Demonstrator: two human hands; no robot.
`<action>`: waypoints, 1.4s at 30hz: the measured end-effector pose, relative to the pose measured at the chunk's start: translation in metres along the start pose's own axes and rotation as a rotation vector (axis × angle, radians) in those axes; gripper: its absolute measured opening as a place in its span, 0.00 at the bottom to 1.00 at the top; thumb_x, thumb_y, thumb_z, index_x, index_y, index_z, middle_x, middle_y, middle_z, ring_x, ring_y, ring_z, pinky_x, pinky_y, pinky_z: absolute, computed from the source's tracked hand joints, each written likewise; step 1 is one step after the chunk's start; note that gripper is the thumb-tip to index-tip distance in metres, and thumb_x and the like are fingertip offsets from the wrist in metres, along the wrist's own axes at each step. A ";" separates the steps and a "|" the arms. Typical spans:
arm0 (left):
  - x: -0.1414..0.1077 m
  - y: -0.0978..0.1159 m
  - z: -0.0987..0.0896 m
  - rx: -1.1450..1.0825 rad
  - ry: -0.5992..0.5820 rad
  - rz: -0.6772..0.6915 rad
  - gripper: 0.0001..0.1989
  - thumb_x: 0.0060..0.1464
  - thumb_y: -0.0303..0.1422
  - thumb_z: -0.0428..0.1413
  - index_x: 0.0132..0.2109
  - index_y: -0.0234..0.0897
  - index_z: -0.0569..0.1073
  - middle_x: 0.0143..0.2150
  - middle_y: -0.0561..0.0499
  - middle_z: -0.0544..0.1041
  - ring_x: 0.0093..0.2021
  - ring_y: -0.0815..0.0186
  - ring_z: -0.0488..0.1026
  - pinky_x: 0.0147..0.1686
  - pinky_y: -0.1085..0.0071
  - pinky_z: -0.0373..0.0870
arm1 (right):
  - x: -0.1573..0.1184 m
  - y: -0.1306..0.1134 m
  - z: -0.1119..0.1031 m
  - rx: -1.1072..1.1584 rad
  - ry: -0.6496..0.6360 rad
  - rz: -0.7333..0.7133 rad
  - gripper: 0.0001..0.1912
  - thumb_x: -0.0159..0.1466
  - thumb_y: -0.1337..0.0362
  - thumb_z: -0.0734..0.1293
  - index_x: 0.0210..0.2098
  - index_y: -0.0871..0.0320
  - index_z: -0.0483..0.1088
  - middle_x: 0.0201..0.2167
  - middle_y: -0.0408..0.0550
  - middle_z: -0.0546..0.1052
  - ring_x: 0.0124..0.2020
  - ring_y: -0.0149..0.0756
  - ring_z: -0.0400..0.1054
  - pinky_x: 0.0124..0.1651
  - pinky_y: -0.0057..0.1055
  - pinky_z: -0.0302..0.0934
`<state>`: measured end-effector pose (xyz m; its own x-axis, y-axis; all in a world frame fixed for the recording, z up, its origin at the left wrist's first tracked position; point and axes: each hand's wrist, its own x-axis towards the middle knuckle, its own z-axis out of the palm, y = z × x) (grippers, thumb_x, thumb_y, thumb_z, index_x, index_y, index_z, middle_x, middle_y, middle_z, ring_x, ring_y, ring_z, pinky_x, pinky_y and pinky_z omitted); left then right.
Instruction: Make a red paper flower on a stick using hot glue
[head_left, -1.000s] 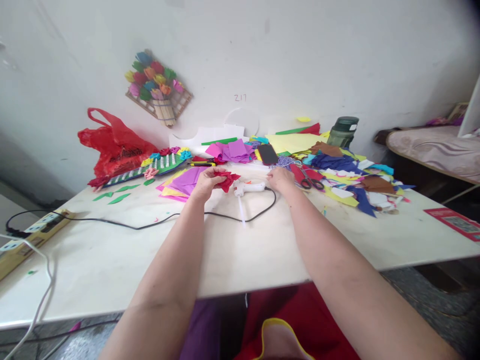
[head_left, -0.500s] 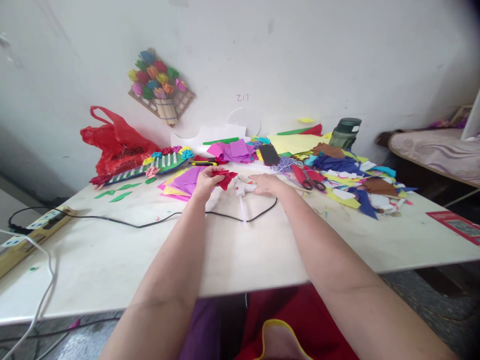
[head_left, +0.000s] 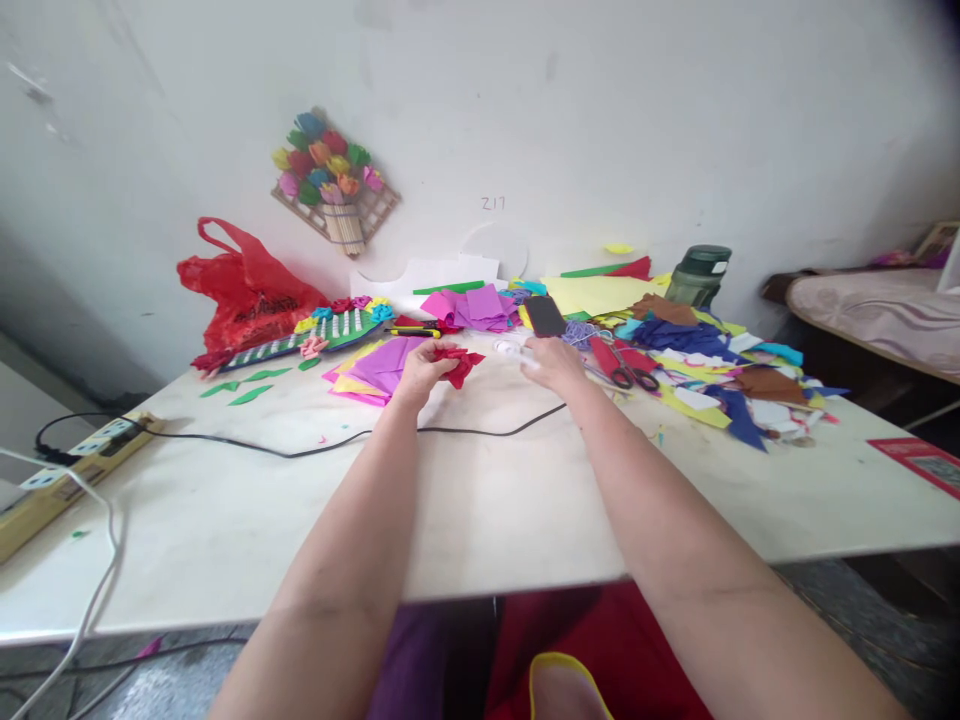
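Observation:
Near the middle of the table, my left hand (head_left: 424, 378) pinches a crumpled red paper piece (head_left: 459, 366), which sticks out past the fingertips to the right. My right hand (head_left: 553, 366) is wrapped round a white glue gun (head_left: 513, 350); its front part points left, slightly blurred, and the grip is hidden by the fingers. A small gap separates the glue gun from the red paper. Below the hands a black cord (head_left: 480, 432) runs across the table. Purple, pink and yellow paper sheets (head_left: 381, 370) lie just left of my left hand.
Scissors (head_left: 634, 374), a phone (head_left: 545, 316) and a large heap of paper scraps (head_left: 720, 370) lie to the right, with a green bottle (head_left: 697, 276) behind. At left are a power strip (head_left: 82, 470), green paper leaves (head_left: 251, 393), a red bag (head_left: 247, 290) and a cutter (head_left: 412, 331).
My right hand has closed round the glue gun, lifted it from the table and turned it, so its glue stick no longer points toward me. My left hand still holds the red paper.

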<state>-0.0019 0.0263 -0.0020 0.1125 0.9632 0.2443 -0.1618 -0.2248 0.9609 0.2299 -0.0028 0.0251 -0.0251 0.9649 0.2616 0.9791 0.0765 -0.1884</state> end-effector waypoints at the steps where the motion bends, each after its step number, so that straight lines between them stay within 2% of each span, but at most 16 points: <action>1: 0.000 0.000 0.000 0.000 -0.016 -0.002 0.20 0.34 0.30 0.69 0.37 0.35 0.74 0.32 0.49 0.80 0.31 0.62 0.78 0.36 0.61 0.78 | 0.002 0.005 -0.002 0.073 0.033 0.050 0.16 0.59 0.63 0.66 0.46 0.55 0.77 0.45 0.56 0.81 0.47 0.51 0.75 0.45 0.38 0.66; 3: 0.000 -0.002 0.000 -0.004 -0.037 -0.002 0.20 0.35 0.31 0.70 0.38 0.35 0.74 0.33 0.49 0.80 0.31 0.62 0.78 0.39 0.58 0.78 | 0.005 0.013 -0.004 0.249 0.077 0.128 0.15 0.58 0.63 0.67 0.44 0.56 0.77 0.44 0.54 0.81 0.44 0.48 0.75 0.43 0.36 0.66; 6: 0.000 -0.003 0.000 -0.003 -0.051 0.005 0.21 0.34 0.32 0.70 0.38 0.35 0.74 0.33 0.49 0.80 0.31 0.62 0.78 0.38 0.58 0.78 | 0.007 0.022 -0.006 0.678 0.045 0.141 0.12 0.57 0.59 0.70 0.36 0.61 0.76 0.32 0.51 0.80 0.29 0.37 0.71 0.31 0.30 0.64; 8: 0.000 -0.003 0.000 0.006 -0.058 0.005 0.21 0.33 0.32 0.70 0.37 0.35 0.74 0.33 0.49 0.80 0.30 0.62 0.78 0.36 0.60 0.78 | 0.006 0.024 -0.006 0.927 -0.016 0.113 0.15 0.54 0.54 0.73 0.29 0.61 0.73 0.25 0.48 0.76 0.19 0.29 0.63 0.23 0.28 0.59; 11: -0.001 -0.002 0.002 0.017 -0.068 -0.009 0.22 0.31 0.33 0.71 0.36 0.34 0.75 0.31 0.49 0.80 0.29 0.63 0.77 0.31 0.65 0.76 | 0.003 0.025 -0.008 1.113 -0.106 0.023 0.22 0.47 0.49 0.77 0.23 0.60 0.69 0.20 0.44 0.73 0.15 0.24 0.56 0.19 0.27 0.54; 16: 0.000 -0.002 0.003 0.021 -0.063 -0.022 0.22 0.30 0.31 0.71 0.36 0.33 0.76 0.32 0.48 0.81 0.30 0.63 0.77 0.31 0.66 0.75 | -0.004 0.021 -0.014 1.115 -0.231 -0.053 0.24 0.43 0.47 0.78 0.20 0.60 0.69 0.13 0.40 0.67 0.13 0.23 0.55 0.19 0.27 0.52; 22: 0.001 -0.003 0.003 0.036 -0.085 -0.028 0.22 0.30 0.29 0.71 0.37 0.33 0.76 0.31 0.48 0.81 0.30 0.61 0.78 0.33 0.65 0.76 | -0.004 0.022 -0.013 1.112 -0.285 -0.105 0.22 0.45 0.48 0.77 0.22 0.61 0.71 0.17 0.42 0.72 0.15 0.23 0.56 0.19 0.26 0.52; 25: 0.001 -0.002 0.003 0.042 -0.092 -0.025 0.22 0.30 0.30 0.71 0.36 0.33 0.76 0.32 0.47 0.80 0.30 0.62 0.78 0.32 0.66 0.75 | -0.003 0.024 -0.011 1.098 -0.298 -0.124 0.22 0.46 0.48 0.77 0.22 0.61 0.71 0.18 0.42 0.72 0.15 0.22 0.56 0.20 0.26 0.53; 32: 0.003 -0.002 0.003 0.080 -0.106 -0.005 0.21 0.30 0.32 0.71 0.35 0.34 0.76 0.31 0.49 0.80 0.30 0.63 0.78 0.32 0.66 0.75 | -0.006 0.018 -0.016 1.095 -0.327 -0.115 0.22 0.45 0.48 0.77 0.21 0.60 0.70 0.11 0.38 0.64 0.14 0.24 0.55 0.19 0.25 0.51; 38: 0.002 -0.001 0.005 0.073 -0.111 -0.006 0.20 0.30 0.32 0.71 0.35 0.34 0.76 0.31 0.49 0.80 0.29 0.63 0.77 0.29 0.69 0.74 | -0.006 0.018 -0.017 1.080 -0.330 -0.109 0.22 0.46 0.48 0.77 0.22 0.60 0.70 0.12 0.38 0.65 0.14 0.24 0.55 0.19 0.26 0.51; 42: 0.002 -0.001 0.005 0.078 -0.115 -0.016 0.21 0.31 0.32 0.71 0.36 0.33 0.75 0.32 0.47 0.80 0.31 0.61 0.78 0.30 0.68 0.74 | -0.006 0.017 -0.017 1.067 -0.336 -0.102 0.22 0.46 0.48 0.77 0.22 0.60 0.70 0.12 0.38 0.65 0.14 0.24 0.55 0.20 0.26 0.52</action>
<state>0.0036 0.0270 -0.0014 0.2265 0.9444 0.2381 -0.0831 -0.2248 0.9708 0.2505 -0.0119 0.0361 -0.3062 0.9483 0.0836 0.2995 0.1793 -0.9371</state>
